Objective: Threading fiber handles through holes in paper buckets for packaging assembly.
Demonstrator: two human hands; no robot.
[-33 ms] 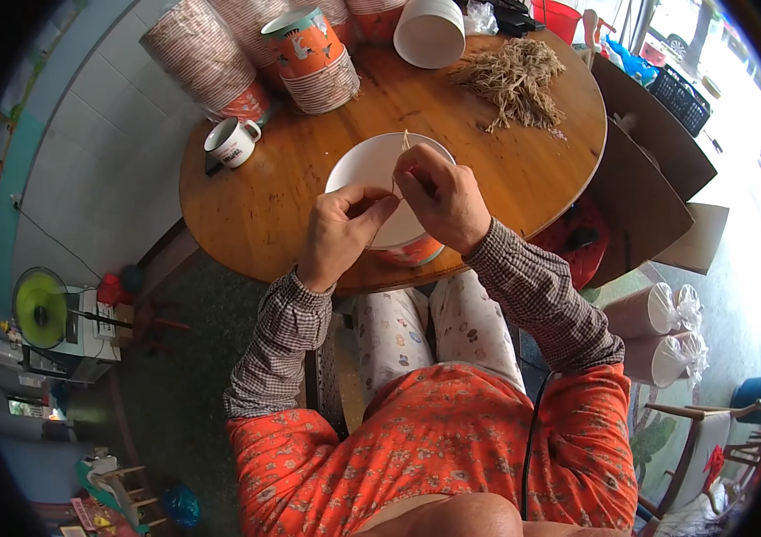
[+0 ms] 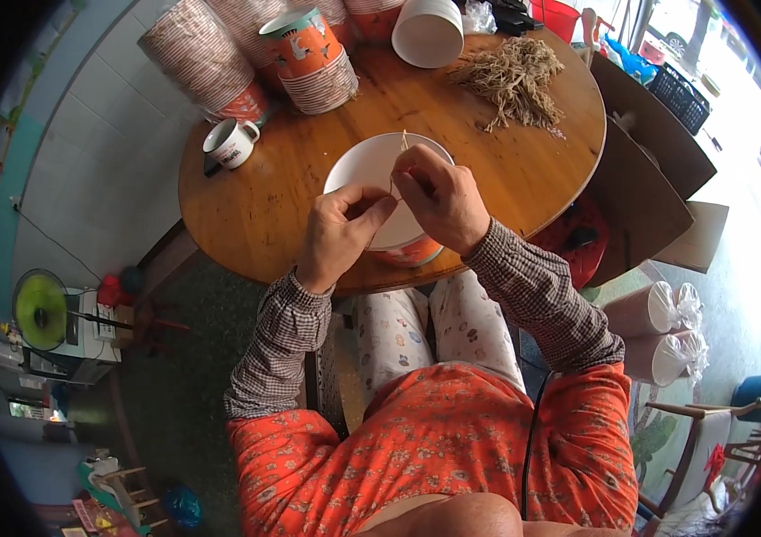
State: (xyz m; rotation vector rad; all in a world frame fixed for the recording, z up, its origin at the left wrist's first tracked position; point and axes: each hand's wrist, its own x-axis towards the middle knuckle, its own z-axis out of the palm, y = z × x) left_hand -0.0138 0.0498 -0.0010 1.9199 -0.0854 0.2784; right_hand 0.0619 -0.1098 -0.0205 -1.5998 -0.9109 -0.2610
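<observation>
A white-lined paper bucket (image 2: pixel 353 166) with an orange outside stands at the near edge of the round wooden table. Over its mouth my two hands meet, fingers pinched. My right hand (image 2: pixel 447 201) is closed on a thin tan string (image 2: pixel 404 140), whose end sticks up above the fingers. Between the hands a short stretch of it shows, and the fingertips of my left hand (image 2: pixel 340 234) pinch it lower down. A tangled pile of similar tan strings (image 2: pixel 516 79) lies farther back on the right.
Tall stacks of paper buckets (image 2: pixel 197 58) crowd the table's (image 2: pixel 255 210) back left, near a white mug (image 2: pixel 231 143). One white bucket (image 2: pixel 428 34) lies tipped at the back. Open cardboard boxes (image 2: pixel 640 179) and bagged bucket stacks (image 2: pixel 640 313) are at the right.
</observation>
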